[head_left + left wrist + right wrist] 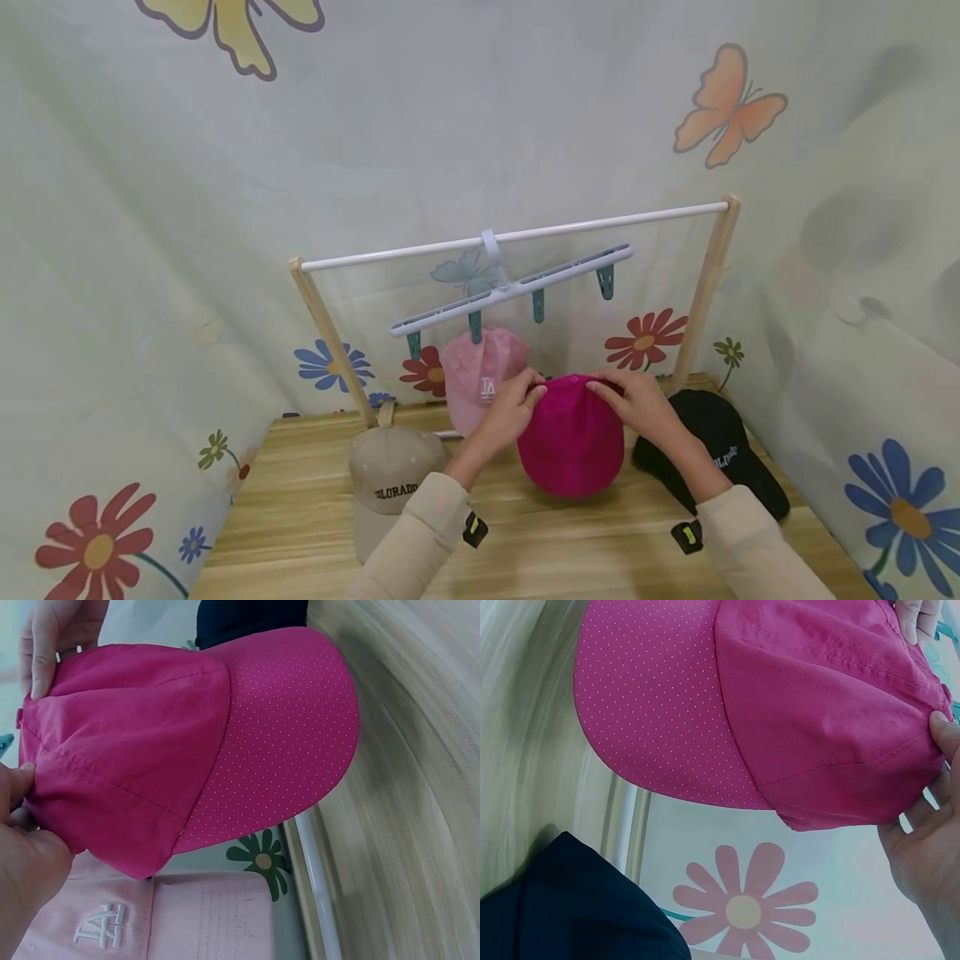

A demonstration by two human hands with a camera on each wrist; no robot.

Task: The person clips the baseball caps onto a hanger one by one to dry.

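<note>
A magenta baseball cap hangs brim down between my two hands, in front of the hanger. My left hand pinches the top of its crown on the left side. On the other side my right hand pinches the crown too, thumb in front and fingers behind. In the left wrist view, white dots cover the cap's brim. Behind my left hand, a pink LA cap hangs from a green clip of the white clip hanger.
The hanger hooks over a white rod between wooden posts. Other green clips hang with nothing in them. A beige Colorado cap sits left on the wooden table, a black cap on the right.
</note>
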